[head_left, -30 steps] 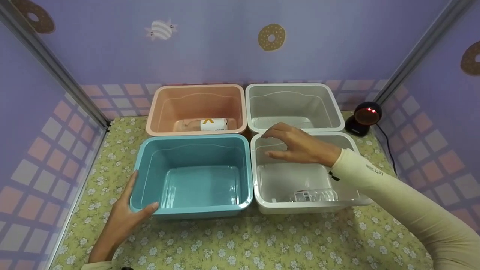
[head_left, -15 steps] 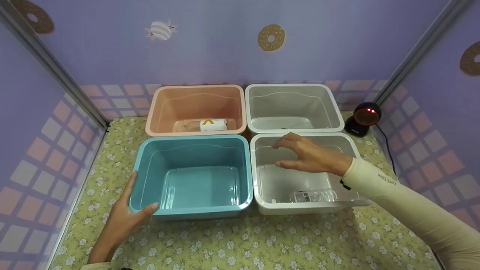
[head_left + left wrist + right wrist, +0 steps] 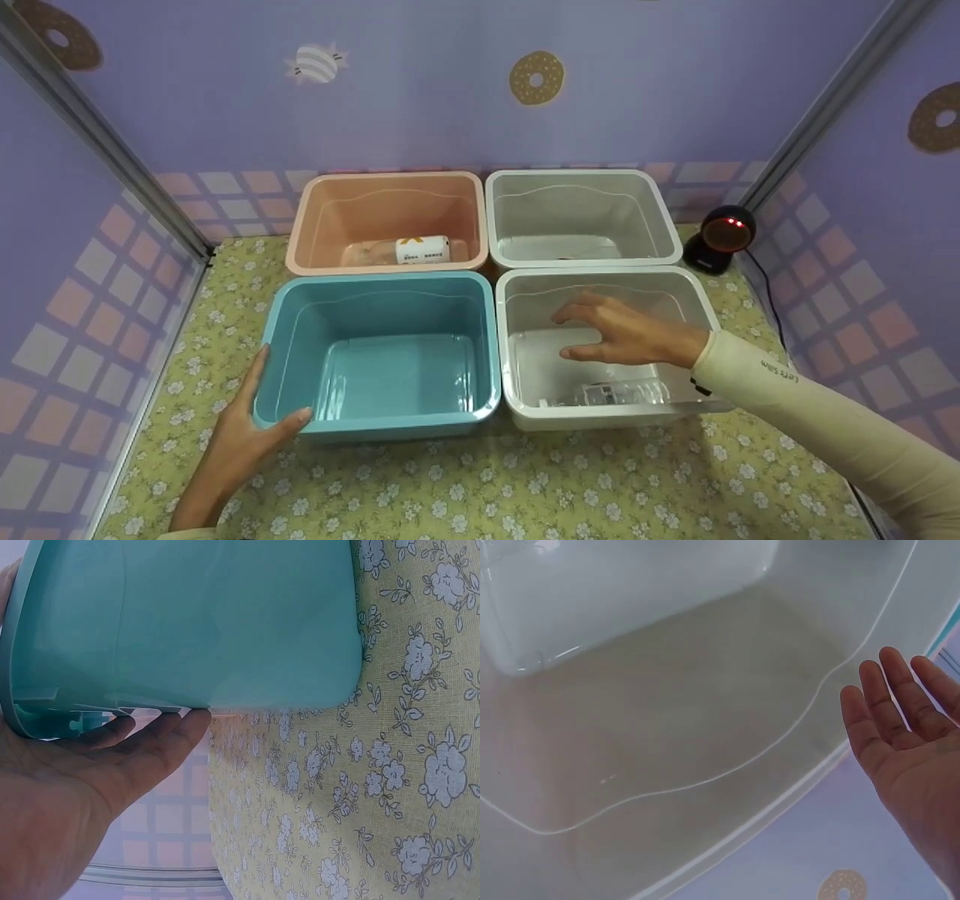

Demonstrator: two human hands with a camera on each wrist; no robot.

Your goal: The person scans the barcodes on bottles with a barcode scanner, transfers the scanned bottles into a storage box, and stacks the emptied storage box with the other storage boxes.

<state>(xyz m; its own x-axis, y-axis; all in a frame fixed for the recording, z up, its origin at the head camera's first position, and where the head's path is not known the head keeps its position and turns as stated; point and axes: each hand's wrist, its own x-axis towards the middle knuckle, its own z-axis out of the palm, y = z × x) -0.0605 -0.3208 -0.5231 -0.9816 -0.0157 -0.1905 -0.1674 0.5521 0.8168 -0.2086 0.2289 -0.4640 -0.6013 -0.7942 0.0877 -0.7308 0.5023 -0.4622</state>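
My left hand [image 3: 244, 427] holds the near left corner of the light-blue plastic bin [image 3: 397, 371], thumb on the front rim. In the left wrist view its fingers [image 3: 169, 731] lie along the bin's outer side. Over the front white bin [image 3: 615, 411] hovers my right hand [image 3: 622, 335], palm down and holding nothing, its fingers loosely bent and thumb apart. Inside that bin, a clear plastic bottle [image 3: 626, 392] lies on its side near the front wall, partly hidden by the rim. The right wrist view shows the bin's pale inner wall [image 3: 682, 705] beside the spread fingers.
Behind the blue bin, a peach bin [image 3: 386, 177] contains a bottle [image 3: 422, 250] with a white label. A second white bin [image 3: 577, 174] stands to its right. At the far right sits a black scanner [image 3: 724, 232] with red lights and a cable. Flowered cloth [image 3: 450, 487] covers the table.
My right hand has come back toward me and slightly right, from the front white bin's far rim to over its middle. The left hand keeps its place on the blue bin.
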